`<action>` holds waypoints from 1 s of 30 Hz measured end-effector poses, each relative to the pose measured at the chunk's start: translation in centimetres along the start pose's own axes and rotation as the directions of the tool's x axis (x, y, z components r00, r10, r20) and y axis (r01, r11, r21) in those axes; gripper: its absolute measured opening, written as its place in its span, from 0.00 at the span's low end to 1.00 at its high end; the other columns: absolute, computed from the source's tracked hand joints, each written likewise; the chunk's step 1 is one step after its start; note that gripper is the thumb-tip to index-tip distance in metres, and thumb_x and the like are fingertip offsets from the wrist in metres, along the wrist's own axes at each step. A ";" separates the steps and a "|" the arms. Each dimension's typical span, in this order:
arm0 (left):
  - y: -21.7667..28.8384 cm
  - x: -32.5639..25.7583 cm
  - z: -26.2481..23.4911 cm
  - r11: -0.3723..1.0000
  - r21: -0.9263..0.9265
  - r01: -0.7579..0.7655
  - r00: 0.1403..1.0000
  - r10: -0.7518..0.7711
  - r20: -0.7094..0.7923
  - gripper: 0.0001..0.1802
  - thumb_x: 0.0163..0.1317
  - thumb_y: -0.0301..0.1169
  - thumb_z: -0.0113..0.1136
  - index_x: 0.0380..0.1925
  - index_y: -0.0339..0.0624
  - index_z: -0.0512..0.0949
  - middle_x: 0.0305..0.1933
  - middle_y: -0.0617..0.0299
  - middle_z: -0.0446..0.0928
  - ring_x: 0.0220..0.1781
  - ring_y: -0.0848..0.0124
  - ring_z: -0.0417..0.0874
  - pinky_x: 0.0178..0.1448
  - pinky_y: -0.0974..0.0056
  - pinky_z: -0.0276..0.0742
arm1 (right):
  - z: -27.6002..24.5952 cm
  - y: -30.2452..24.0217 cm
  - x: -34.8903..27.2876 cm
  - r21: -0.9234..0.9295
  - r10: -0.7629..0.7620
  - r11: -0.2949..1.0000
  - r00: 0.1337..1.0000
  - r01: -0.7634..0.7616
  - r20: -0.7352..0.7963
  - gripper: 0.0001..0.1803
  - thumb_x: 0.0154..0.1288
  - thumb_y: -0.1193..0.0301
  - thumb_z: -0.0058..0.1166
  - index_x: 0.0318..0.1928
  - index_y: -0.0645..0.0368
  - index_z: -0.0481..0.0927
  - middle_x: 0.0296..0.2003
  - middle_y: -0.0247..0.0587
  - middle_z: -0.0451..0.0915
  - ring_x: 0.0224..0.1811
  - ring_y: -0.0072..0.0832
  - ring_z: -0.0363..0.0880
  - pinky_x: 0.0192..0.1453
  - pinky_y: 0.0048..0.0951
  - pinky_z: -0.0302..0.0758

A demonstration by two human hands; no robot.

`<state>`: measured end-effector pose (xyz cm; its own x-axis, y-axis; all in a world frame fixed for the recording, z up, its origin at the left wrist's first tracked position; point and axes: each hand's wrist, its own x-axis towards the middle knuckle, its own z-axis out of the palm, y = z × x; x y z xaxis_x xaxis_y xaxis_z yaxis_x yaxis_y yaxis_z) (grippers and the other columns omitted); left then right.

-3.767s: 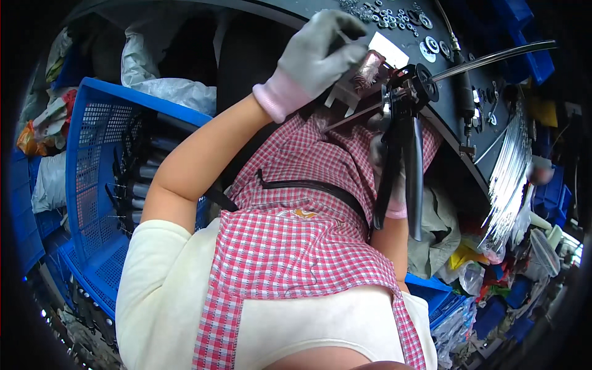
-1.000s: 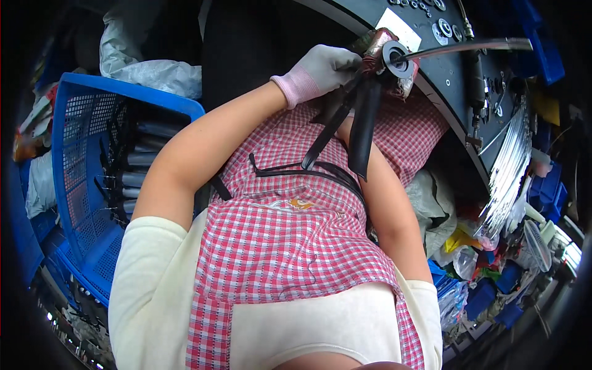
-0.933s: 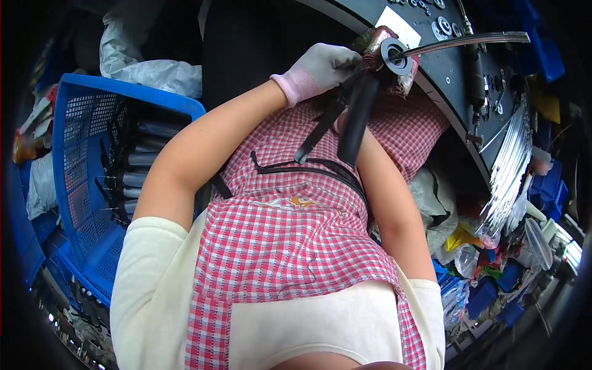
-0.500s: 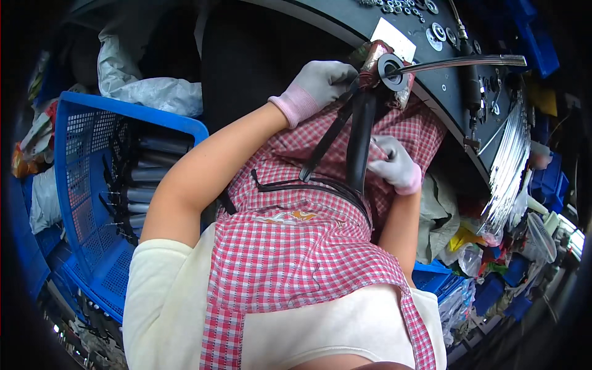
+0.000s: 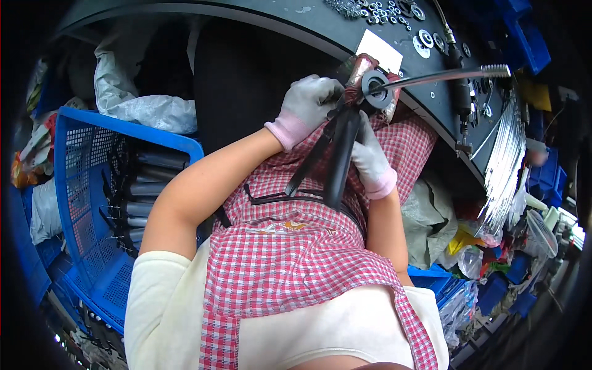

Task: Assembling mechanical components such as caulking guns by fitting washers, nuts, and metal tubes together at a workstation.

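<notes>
"Where's the black tool?"
"Between the hands, its two handles over the checked apron. Its round ring sits against a red-wrapped block near the bench."
"And the fingers?"
"The left hand has them curled in at the tool's left side; I can't tell if they grip. The right hand reaches behind the thick handle, which hides its fingertips, so I can't tell there either."
"Anything in the way?"
"A long rod juts from the ring, crossing in front of a slim dark hose tool."
"Around them?"
"White card, washers, shiny wires; leftward, a blue basket holding black tubes."
</notes>
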<state>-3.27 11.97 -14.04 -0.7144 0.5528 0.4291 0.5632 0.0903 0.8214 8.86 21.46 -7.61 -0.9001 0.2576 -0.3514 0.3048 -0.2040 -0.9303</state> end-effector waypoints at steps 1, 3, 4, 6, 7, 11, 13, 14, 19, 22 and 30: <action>0.0 -0.1 0.1 1.000 0.006 0.003 1.000 -0.003 -0.007 0.08 0.47 0.28 0.64 0.29 0.46 0.78 0.26 0.59 0.76 0.33 0.57 0.78 0.37 0.57 0.75 | -0.2 0.9 -0.1 -0.074 -0.008 0.997 0.999 0.005 -0.044 0.29 0.58 0.68 0.60 0.58 0.61 0.65 0.45 0.35 0.73 0.45 0.20 0.73 0.49 0.23 0.71; -0.1 -0.2 0.4 0.998 0.060 -0.004 1.000 0.002 0.024 0.07 0.47 0.28 0.64 0.28 0.46 0.78 0.25 0.59 0.76 0.32 0.58 0.77 0.37 0.57 0.75 | 0.4 1.4 -1.0 -0.446 -0.203 0.889 0.963 0.106 -0.176 0.36 0.53 0.63 0.65 0.59 0.65 0.65 0.47 0.45 0.74 0.49 0.31 0.74 0.54 0.32 0.72; -0.1 -0.3 0.5 0.994 0.110 -0.012 0.998 0.005 0.061 0.07 0.47 0.28 0.64 0.27 0.46 0.78 0.24 0.59 0.76 0.31 0.58 0.77 0.36 0.57 0.74 | 0.7 1.6 -1.2 -0.681 -0.372 0.713 0.914 0.169 -0.163 0.35 0.52 0.61 0.64 0.57 0.65 0.65 0.46 0.49 0.74 0.48 0.34 0.75 0.53 0.35 0.72; 0.1 -0.4 0.6 0.993 0.118 0.018 0.999 -0.021 0.026 0.07 0.45 0.28 0.65 0.26 0.46 0.77 0.24 0.60 0.75 0.31 0.59 0.77 0.36 0.57 0.74 | 1.2 2.0 -1.2 -0.927 -0.691 0.306 0.721 0.215 -0.061 0.29 0.57 0.65 0.60 0.56 0.64 0.66 0.45 0.45 0.75 0.46 0.30 0.76 0.52 0.32 0.72; 0.2 -0.4 0.6 0.995 0.095 0.028 1.000 -0.028 0.005 0.07 0.45 0.27 0.65 0.26 0.46 0.77 0.24 0.60 0.76 0.31 0.59 0.77 0.36 0.57 0.75 | 1.2 2.0 -1.4 -0.926 -0.690 0.307 0.721 0.218 -0.059 0.29 0.57 0.65 0.60 0.56 0.64 0.66 0.45 0.45 0.75 0.46 0.30 0.76 0.52 0.32 0.72; 0.0 -0.4 0.8 0.998 0.050 0.034 0.998 -0.030 -0.063 0.08 0.43 0.27 0.65 0.26 0.47 0.77 0.23 0.61 0.76 0.31 0.59 0.78 0.37 0.57 0.75 | -0.2 2.6 -1.7 0.027 -0.125 0.990 0.954 0.137 -0.272 0.18 0.66 0.74 0.49 0.55 0.63 0.67 0.45 0.37 0.74 0.44 0.21 0.75 0.50 0.24 0.73; 0.1 -0.3 0.9 0.998 0.048 0.044 0.998 -0.041 -0.053 0.08 0.44 0.28 0.65 0.26 0.46 0.77 0.24 0.60 0.76 0.32 0.59 0.79 0.37 0.57 0.76 | -0.6 2.2 -1.5 0.112 -0.112 0.983 0.963 0.142 -0.244 0.18 0.67 0.73 0.49 0.55 0.63 0.67 0.45 0.37 0.75 0.44 0.21 0.75 0.50 0.24 0.73; 0.1 -0.2 0.9 0.997 0.045 0.056 0.998 -0.054 -0.043 0.08 0.44 0.29 0.65 0.26 0.46 0.78 0.24 0.59 0.76 0.32 0.59 0.79 0.37 0.57 0.76 | -1.0 1.6 -1.6 0.197 0.003 0.980 0.992 0.022 -0.126 0.18 0.67 0.72 0.50 0.56 0.62 0.67 0.45 0.36 0.74 0.44 0.21 0.75 0.49 0.23 0.74; 0.1 0.3 0.7 0.985 0.093 0.147 0.989 -0.149 0.012 0.09 0.45 0.28 0.64 0.29 0.43 0.79 0.26 0.55 0.77 0.32 0.55 0.78 0.37 0.56 0.75 | -1.4 -1.0 -1.1 0.177 0.126 0.974 0.988 -0.140 0.090 0.19 0.66 0.67 0.54 0.53 0.60 0.69 0.37 0.29 0.73 0.34 0.15 0.73 0.39 0.17 0.72; 0.8 1.0 -0.2 0.980 0.124 0.153 0.982 -0.165 0.093 0.11 0.45 0.27 0.64 0.32 0.40 0.81 0.26 0.51 0.76 0.31 0.53 0.77 0.36 0.56 0.73 | -0.4 -0.3 0.2 0.149 0.034 0.988 0.999 -0.030 -0.020 0.16 0.65 0.66 0.56 0.48 0.60 0.71 0.32 0.25 0.72 0.30 0.13 0.69 0.35 0.16 0.68; -1.8 0.3 -0.2 0.960 -0.116 0.255 0.943 -0.221 0.248 0.10 0.45 0.23 0.64 0.31 0.37 0.81 0.25 0.52 0.75 0.29 0.57 0.73 0.37 0.59 0.70 | 0.9 1.0 2.1 -0.105 -0.119 0.989 0.983 0.104 -0.141 0.11 0.64 0.68 0.57 0.40 0.62 0.73 0.27 0.26 0.72 0.28 0.14 0.69 0.32 0.19 0.67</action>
<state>-4.55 11.76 -15.29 -0.6953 0.7068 0.1302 0.3101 0.1316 0.9415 6.97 20.93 -9.22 -0.8770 0.4105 -0.2497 0.2403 -0.0753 -0.9678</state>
